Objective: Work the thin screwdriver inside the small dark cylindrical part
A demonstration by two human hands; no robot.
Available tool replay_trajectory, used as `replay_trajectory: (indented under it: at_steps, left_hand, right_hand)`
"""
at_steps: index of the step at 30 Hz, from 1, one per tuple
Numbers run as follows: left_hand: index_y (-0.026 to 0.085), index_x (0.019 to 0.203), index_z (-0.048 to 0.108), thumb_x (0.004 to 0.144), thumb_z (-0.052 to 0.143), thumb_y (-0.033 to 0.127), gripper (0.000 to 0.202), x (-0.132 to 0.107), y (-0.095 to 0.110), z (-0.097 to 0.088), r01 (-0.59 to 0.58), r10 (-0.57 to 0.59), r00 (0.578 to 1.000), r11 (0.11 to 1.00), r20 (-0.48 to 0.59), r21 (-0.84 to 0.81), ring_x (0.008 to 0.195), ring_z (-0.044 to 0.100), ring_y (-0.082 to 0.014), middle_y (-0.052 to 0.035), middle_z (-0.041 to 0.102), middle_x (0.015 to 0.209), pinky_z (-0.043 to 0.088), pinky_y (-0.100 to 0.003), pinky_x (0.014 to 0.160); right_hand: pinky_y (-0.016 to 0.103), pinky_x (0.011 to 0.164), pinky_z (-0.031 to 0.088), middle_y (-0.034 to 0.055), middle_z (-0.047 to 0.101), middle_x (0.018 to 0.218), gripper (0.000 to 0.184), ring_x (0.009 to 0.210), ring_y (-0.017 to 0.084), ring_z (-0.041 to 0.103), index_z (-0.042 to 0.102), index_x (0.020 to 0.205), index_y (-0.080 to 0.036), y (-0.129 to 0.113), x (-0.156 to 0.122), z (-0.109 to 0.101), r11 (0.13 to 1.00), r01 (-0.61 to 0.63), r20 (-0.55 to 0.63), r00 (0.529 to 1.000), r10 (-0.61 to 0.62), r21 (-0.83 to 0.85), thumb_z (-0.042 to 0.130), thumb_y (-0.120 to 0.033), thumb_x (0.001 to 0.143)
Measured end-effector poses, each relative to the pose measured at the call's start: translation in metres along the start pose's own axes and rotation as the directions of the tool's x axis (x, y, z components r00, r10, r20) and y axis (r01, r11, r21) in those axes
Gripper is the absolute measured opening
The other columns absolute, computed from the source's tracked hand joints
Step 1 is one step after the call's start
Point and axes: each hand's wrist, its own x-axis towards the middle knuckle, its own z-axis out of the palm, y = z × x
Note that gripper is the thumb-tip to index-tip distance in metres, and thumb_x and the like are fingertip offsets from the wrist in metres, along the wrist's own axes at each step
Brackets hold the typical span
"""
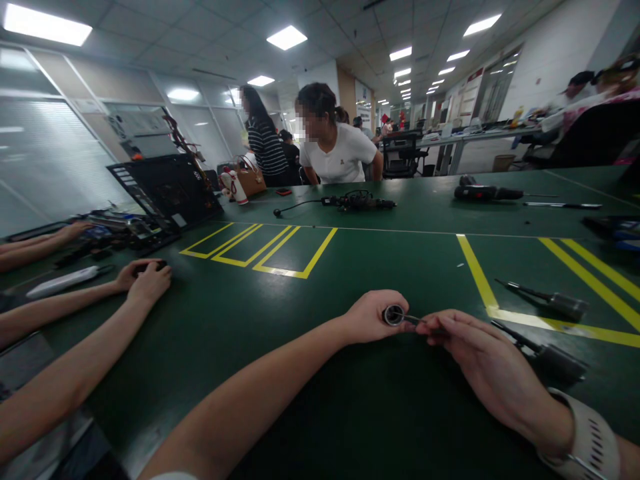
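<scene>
Metal tube [393, 315] in L hand [371, 316], fingers curled round it, above green table [380, 257]; R hand [483, 357] pinching thin rod [413, 318] at tube's mouth. 2 cylinders [571, 307] w/ shafts nearby, R side.

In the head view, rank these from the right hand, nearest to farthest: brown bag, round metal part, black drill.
From the right hand:
1. Round metal part: just left of its fingertips, held in the left hand.
2. Black drill: ahead, farther across the table.
3. Brown bag: far ahead, well left.
</scene>
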Motion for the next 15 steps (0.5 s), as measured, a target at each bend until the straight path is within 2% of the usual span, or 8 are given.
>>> replay_trajectory:
  at_steps: [7,12,15]
  left_hand:
    - [0.015,0.077,0.052,0.075,0.066,0.036,0.024,-0.0011,0.0016,0.0008,-0.016,0.015,0.998,1.000,-0.056,-0.012,0.068,0.051,-0.0110,0.0004,0.053,0.074,0.042,-0.023,0.063]
    - [0.016,0.076,0.054,0.073,0.067,0.036,0.025,-0.0014,0.0039,0.0007,0.041,-0.038,0.996,0.998,-0.077,0.043,0.068,0.051,-0.0117,0.0004,0.055,0.074,0.042,-0.024,0.064]
    - [0.016,0.077,0.054,0.072,0.067,0.037,0.025,-0.0019,0.0051,-0.0003,0.040,-0.036,0.996,0.998,-0.079,0.041,0.069,0.052,-0.0123,-0.0001,0.056,0.075,0.043,-0.025,0.064]
  right_hand:
    - [0.035,0.072,0.045,0.0049,0.067,0.075,0.017,0.078,0.022,0.058,0.072,0.069,-0.021,0.0014,-0.0011,-0.0008,0.998,0.049,-0.040,0.998,-0.048,0.027,0.067,-0.037,0.073]
    - [0.035,0.065,0.045,0.0039,0.063,0.067,0.019,0.068,0.021,0.055,0.069,0.062,-0.021,0.0009,0.0008,-0.0007,0.993,0.111,-0.091,0.990,-0.106,0.049,0.065,-0.035,0.073]
    - [0.035,0.065,0.045,0.0042,0.063,0.070,0.019,0.071,0.021,0.055,0.069,0.065,-0.021,0.0017,0.0011,0.0002,0.995,0.096,-0.064,0.994,-0.093,0.038,0.064,-0.037,0.074]
